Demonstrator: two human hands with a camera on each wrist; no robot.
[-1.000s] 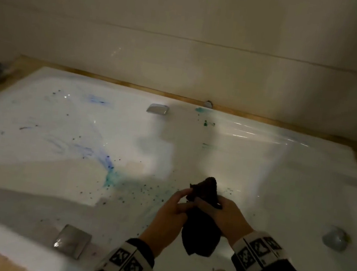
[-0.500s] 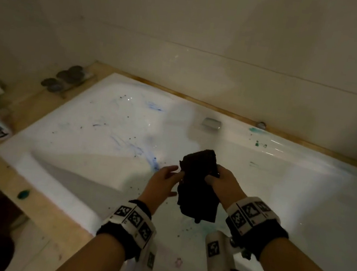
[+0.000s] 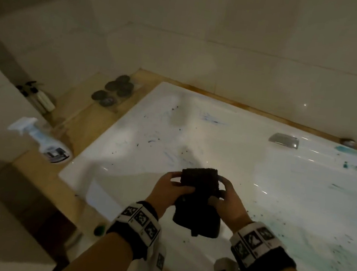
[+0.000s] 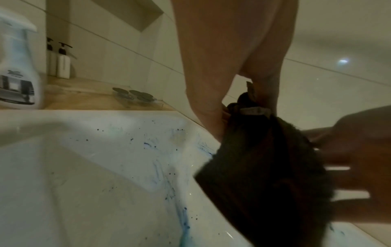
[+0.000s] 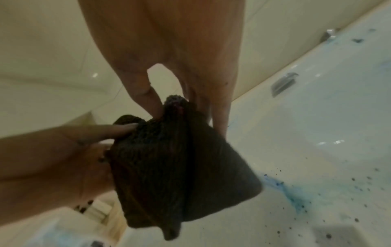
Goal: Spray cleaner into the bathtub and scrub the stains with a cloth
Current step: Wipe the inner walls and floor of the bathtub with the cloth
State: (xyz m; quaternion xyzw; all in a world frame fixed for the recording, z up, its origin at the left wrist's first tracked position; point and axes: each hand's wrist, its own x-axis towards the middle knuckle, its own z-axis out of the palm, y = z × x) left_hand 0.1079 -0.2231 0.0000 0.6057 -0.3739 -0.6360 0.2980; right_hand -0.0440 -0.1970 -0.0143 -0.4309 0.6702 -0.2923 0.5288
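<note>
A dark folded cloth [image 3: 200, 198] hangs in the air above the white bathtub [image 3: 111, 149], held by both hands. My left hand [image 3: 171, 186] pinches its upper left edge; my right hand [image 3: 225, 196] grips its upper right side. In the left wrist view the cloth [image 4: 264, 167] hangs from my fingers, and in the right wrist view the cloth [image 5: 180, 167] droops below my thumb and fingers. Blue and teal stains [image 3: 212, 119] and dark specks mark the tub floor, with a teal smear [image 3: 310, 232] at the right. A white spray bottle [image 3: 41, 139] stands on the wooden ledge at the left.
A wooden surround [image 3: 97, 119] frames the tub, with tiled walls behind. Dark round discs [image 3: 114, 92] and pump bottles [image 3: 40, 97] sit on the ledge at the far left. A chrome grip [image 3: 283, 140] is on the far tub wall. A small green blob [image 3: 100, 230] lies on the near ledge.
The view has swung left and closer, bringing the ledge and spray bottle into sight. Both hands lifted the cloth and shifted along it, the left hand now pinching its edge.
</note>
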